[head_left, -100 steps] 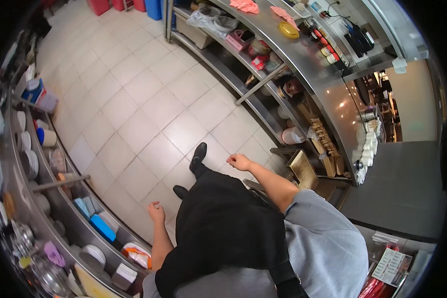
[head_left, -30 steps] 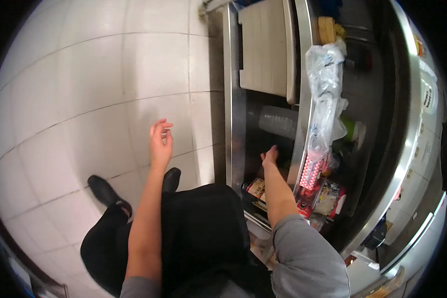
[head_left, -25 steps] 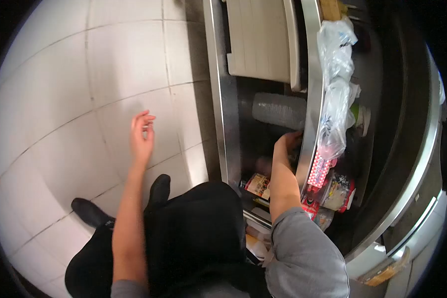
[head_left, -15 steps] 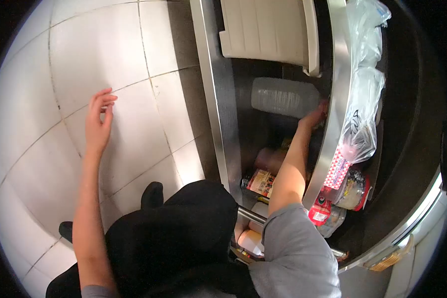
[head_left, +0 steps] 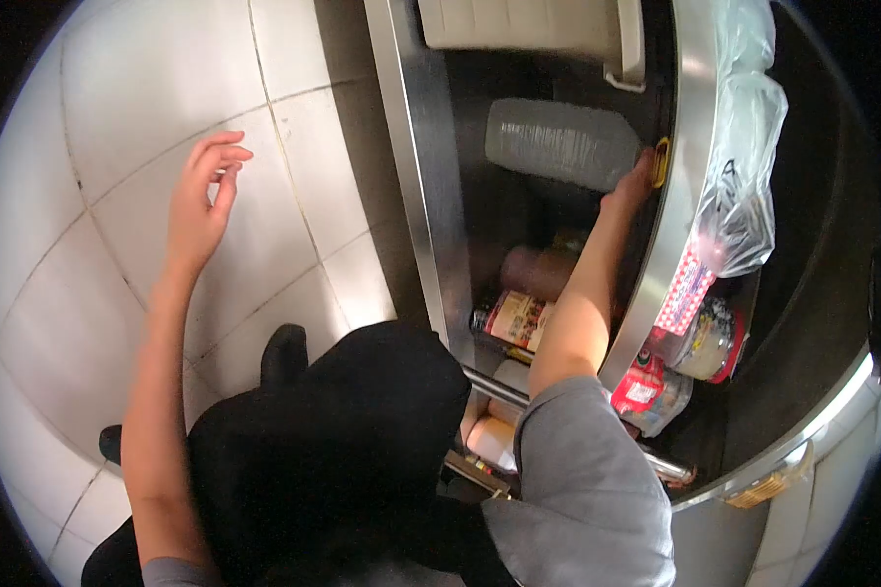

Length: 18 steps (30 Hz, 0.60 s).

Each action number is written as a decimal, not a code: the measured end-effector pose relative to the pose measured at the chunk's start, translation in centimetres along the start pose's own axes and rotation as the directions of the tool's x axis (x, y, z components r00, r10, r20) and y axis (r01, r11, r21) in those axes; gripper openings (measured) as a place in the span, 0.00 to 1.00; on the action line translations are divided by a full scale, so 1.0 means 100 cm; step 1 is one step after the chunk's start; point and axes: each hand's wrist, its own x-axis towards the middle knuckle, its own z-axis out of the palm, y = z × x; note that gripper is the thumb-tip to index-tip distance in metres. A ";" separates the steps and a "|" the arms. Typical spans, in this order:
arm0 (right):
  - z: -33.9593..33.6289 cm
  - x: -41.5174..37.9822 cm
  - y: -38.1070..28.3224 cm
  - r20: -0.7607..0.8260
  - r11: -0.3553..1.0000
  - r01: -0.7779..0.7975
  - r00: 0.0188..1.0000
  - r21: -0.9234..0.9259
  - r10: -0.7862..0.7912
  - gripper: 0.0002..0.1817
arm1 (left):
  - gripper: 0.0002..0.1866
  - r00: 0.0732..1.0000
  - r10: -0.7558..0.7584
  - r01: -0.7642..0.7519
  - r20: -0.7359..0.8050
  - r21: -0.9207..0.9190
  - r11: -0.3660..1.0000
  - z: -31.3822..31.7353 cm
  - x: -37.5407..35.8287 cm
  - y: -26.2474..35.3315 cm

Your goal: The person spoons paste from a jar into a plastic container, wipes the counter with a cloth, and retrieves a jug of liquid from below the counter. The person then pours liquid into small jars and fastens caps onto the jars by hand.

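My left hand hangs over the white floor tiles, fingers apart and slightly curled, holding nothing. On a lower shelf under a metal edge, my right hand is at the narrow end of a large clear plastic bottle lying on its side. A yellow cap or ring shows just beyond my right fingertips. Whether those fingers grip the bottle's neck cannot be made out, as they are partly hidden and dark.
A beige plastic bin sits beyond the bottle. Nearer me are a labelled jar and other containers. Clear plastic bags, a red-lidded jar and a red packet lie along the upper metal edge.
My right hand has shifted slightly at the bottle's neck end, and the yellow item now shows. The view has moved, so the shelf's contents appear higher. My left hand stays apart from everything.
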 end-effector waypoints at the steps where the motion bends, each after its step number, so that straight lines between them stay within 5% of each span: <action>1: -0.001 0.007 0.006 -0.005 1.000 -0.009 1.000 0.019 0.009 0.43 | 0.12 1.000 0.002 -0.002 -0.007 -0.006 1.000 0.000 -0.001 -0.003; 9: -0.010 -0.049 0.050 -0.092 0.975 0.139 0.983 -0.172 -0.156 0.47 | 0.10 1.000 -0.001 0.001 -0.017 0.011 1.000 0.004 0.000 0.004; 12: -0.005 -0.083 0.072 -0.211 0.991 0.130 0.968 -0.032 -0.134 0.46 | 0.10 0.999 0.037 -0.037 -0.016 -0.011 0.999 0.010 0.007 0.007; 13: -0.002 -0.083 0.074 -0.234 0.987 -0.033 0.970 0.154 0.069 0.47 | 0.10 0.999 0.051 -0.051 -0.017 -0.016 0.999 0.012 0.009 0.010; 16: -0.001 -0.085 0.075 0.072 0.758 -0.338 0.930 0.558 0.361 0.51 | 0.10 0.997 0.083 -0.083 -0.005 -0.036 0.996 0.019 0.016 0.018; 18: 0.007 -0.081 0.107 0.160 0.657 -0.448 0.878 0.606 0.451 0.52 | 0.10 0.996 0.088 -0.086 0.019 -0.064 0.994 0.027 0.019 0.027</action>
